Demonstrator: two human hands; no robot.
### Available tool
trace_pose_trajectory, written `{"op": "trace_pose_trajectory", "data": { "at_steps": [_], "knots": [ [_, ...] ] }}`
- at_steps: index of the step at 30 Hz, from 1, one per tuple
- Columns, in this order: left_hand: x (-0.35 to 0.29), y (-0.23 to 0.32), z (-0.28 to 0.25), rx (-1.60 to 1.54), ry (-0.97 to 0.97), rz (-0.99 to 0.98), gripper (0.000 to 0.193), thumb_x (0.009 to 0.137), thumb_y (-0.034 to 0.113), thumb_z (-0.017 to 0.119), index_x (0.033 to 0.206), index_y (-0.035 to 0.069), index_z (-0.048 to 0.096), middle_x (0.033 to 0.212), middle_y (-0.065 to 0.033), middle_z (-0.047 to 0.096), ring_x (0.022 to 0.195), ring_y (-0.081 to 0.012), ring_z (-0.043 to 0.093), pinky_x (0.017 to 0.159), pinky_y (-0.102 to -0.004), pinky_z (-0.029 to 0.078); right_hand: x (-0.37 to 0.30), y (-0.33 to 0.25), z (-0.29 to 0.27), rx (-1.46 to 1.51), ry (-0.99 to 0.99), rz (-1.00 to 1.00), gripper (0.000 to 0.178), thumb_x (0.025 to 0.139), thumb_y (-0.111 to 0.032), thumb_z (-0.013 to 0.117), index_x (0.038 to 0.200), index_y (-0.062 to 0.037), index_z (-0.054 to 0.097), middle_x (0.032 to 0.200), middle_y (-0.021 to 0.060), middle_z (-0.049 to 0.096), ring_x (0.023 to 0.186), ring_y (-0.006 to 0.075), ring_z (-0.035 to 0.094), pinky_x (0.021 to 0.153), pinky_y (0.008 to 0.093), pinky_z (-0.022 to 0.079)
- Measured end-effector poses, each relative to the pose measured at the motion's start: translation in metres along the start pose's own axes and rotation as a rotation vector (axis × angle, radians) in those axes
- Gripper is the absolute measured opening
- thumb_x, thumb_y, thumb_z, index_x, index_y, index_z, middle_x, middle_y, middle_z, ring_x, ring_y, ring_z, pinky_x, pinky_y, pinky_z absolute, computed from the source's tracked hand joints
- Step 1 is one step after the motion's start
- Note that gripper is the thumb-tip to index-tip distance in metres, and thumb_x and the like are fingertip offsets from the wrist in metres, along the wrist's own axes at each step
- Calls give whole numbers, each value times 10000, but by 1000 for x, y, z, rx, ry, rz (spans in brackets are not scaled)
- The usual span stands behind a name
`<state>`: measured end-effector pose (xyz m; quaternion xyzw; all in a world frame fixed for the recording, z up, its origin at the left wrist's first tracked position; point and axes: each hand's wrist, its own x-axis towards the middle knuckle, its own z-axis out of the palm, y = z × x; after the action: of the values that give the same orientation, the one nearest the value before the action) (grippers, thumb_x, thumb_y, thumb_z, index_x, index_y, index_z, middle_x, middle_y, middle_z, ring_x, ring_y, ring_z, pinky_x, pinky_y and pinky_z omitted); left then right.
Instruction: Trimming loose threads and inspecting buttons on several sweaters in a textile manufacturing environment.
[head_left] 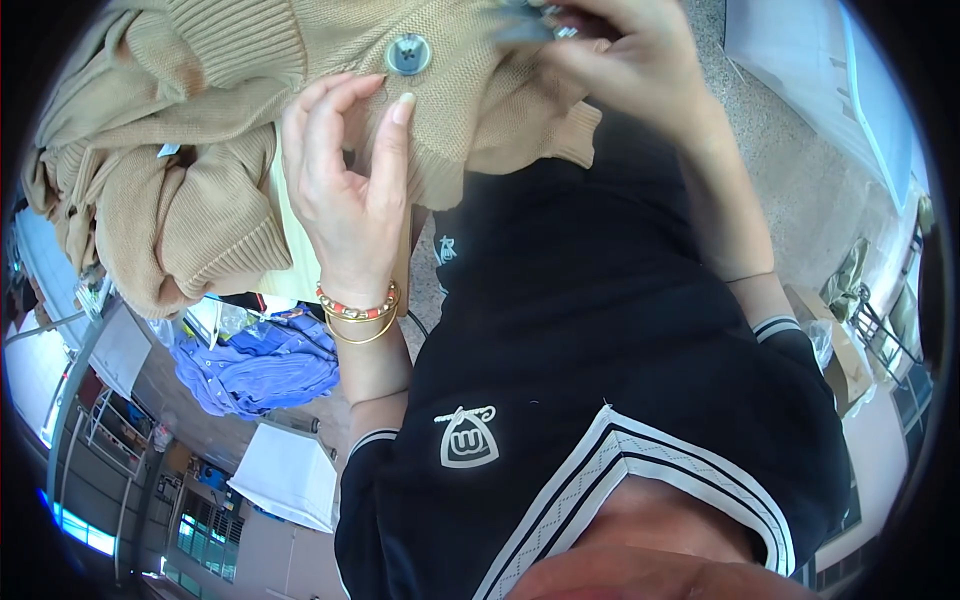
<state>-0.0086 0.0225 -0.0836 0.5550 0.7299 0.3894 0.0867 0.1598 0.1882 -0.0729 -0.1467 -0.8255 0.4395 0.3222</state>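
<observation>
A tan knitted cardigan lies bunched at the top, with a large dark round button on it. My left hand rests on the knit just below the button, thumb and forefinger apart, fingertips touching the fabric. Bracelets circle that wrist. At the upper right, my right hand is closed around what look like small metal thread snips, smeared by motion. Their blades point left over the cardigan, to the right of the button. Part of the right hand is cut off by the top edge.
More tan knitwear is heaped at the left, over a pale yellow surface. Below it lies a blue-purple garment. A white box-like object stands lower left. A cardboard box and a translucent panel are at the right.
</observation>
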Motion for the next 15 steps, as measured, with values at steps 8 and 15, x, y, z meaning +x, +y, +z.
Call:
{"op": "trace_pose_trajectory", "data": {
  "at_steps": [8, 15],
  "knots": [
    [1, 3, 6, -7, 61, -51, 241, 826, 31, 741, 1047, 12, 646, 1111, -126, 572, 1009, -255, 608, 886, -336, 529, 17, 5, 16, -178, -180, -183, 308, 758, -90, 739, 1059, -47, 696, 918, 122, 698, 859, 292, 672, 767, 369, 498],
    [-1, -7, 13, -86, 155, -95, 196, 833, 32, 734, 990, 9, 620, 1035, -116, 612, 968, -250, 613, 850, -335, 531, 13, 14, 24, -117, -138, -142, 319, 765, -89, 767, 1071, -26, 703, 917, 128, 716, 845, 267, 687, 749, 337, 522]
  ]
}}
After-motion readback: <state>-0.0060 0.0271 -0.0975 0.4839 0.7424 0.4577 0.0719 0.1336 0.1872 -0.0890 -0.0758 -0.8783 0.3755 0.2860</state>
